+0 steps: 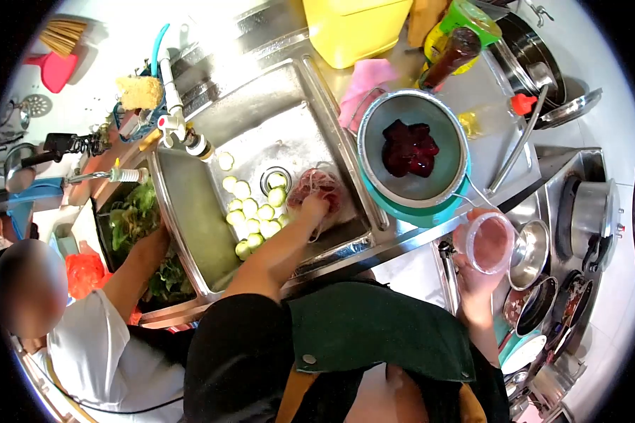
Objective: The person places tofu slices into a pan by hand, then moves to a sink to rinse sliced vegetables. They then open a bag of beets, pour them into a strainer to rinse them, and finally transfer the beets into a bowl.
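Note:
My left hand (315, 206) reaches down into the metal sink (219, 106), its fingers closed on a thin clear plastic bag (331, 189) with reddish contents and pale strands. The fingertips are partly hidden by the bag. Beside it on the sink floor lie several round pale-green vegetable slices (250, 207). My right hand (478, 282) holds up a clear round plastic tub (490, 242) with pinkish-red contents. Between the two hands, a mesh strainer (377, 116) sits over a teal bowl (423, 213). Dark red glossy pieces (409, 148) lie in the strainer.
A faucet (190, 137) juts over the sink's left side. A co-worker's hand (152, 250) is in a leafy-green-filled basin (109, 240) at left. A yellow container (356, 32), pink cloth (363, 88) and bottle (453, 60) stand behind. Pots (593, 218) line the right.

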### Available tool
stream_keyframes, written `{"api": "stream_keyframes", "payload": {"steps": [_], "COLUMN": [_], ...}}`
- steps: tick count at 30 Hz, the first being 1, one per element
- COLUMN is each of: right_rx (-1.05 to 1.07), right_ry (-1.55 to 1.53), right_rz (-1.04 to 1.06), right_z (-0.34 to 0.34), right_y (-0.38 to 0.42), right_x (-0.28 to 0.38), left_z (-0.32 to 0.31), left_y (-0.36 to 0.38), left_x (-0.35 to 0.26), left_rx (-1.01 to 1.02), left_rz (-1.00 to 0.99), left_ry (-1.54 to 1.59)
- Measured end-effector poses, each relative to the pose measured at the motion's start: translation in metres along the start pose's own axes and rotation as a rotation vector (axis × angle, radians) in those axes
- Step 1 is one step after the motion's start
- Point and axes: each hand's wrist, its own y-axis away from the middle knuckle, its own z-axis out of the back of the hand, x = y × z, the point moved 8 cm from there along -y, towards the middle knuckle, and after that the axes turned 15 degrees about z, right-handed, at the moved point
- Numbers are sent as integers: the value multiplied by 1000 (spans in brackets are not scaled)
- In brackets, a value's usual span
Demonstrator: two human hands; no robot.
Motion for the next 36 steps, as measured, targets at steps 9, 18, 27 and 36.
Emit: {"api": "stream_keyframes", "payload": {"steps": [9, 18, 27, 36], "right_rx": [25, -2, 123, 427], "right_ry": [-125, -227, 173, 182], "right_rz": [204, 182, 157, 409], "right_z": [24, 38, 38, -52], "right_y": [-20, -27, -26, -42], "right_x": [10, 12, -21, -7], "left_z": [163, 188, 175, 173], "left_y": [118, 192, 243, 229], "left_x": [-83, -243, -287, -268], "left_rx": [263, -488, -638, 301], "left_rz": [197, -790, -1015, -451], "left_ry": [1099, 340, -84, 711]}}
